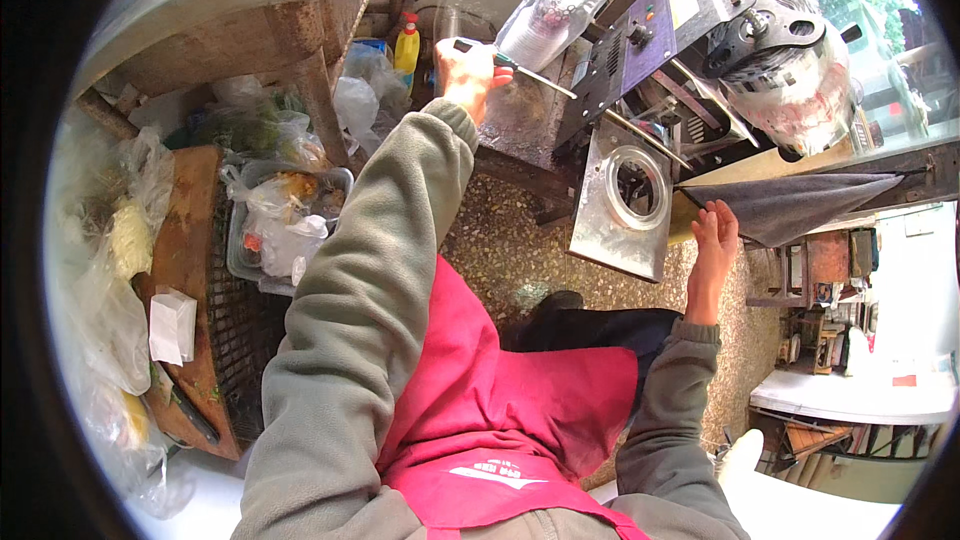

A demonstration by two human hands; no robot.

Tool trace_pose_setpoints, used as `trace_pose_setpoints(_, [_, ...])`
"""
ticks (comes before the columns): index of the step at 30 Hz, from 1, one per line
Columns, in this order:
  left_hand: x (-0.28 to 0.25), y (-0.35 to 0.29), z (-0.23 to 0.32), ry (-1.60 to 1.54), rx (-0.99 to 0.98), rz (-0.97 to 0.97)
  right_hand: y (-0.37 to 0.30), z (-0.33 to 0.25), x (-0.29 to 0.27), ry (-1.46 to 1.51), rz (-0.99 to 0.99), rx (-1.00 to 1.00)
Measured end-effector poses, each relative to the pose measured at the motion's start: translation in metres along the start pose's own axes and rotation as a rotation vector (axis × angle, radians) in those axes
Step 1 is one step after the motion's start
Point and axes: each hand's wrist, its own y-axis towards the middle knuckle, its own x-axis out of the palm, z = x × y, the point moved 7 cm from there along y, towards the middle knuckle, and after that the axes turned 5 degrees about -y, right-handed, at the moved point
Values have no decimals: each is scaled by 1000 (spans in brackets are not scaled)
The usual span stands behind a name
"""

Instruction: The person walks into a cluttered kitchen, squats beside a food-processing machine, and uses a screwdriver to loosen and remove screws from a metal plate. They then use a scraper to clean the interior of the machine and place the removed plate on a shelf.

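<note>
My left hand point(466, 75) is closed round the handle of a screwdriver point(545, 84); its metal shaft points right, toward the dark front panel point(640, 35) of a machine. Below that panel, a square metal plate point(590, 225) with a round ringed opening juts out, tilted. To the right of the plate my right hand point(712, 245) is raised with its fingers extended, holding nothing visible. Beside its fingertips hangs a grey cloth point(800, 205). Whether the fingers touch the cloth or plate, I cannot tell.
At left stand a grey bin point(240, 258) of bagged scraps and a wooden board point(185, 340) with a knife point(192, 410). A yellow spray bottle point(406, 52) and bagged plastic cups point(535, 35) are farther back. A white table point(850, 395) stands at right.
</note>
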Motion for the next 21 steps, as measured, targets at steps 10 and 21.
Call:
trace_pose_setpoints(10, [21, 4, -35, 21, -73, -129, -7, 18, 36, -55, -210, 153])
trace_pose_setpoints(21, [14, 2, -35, -10, -137, -217, -33, 19, 35, -8, -195, 97])
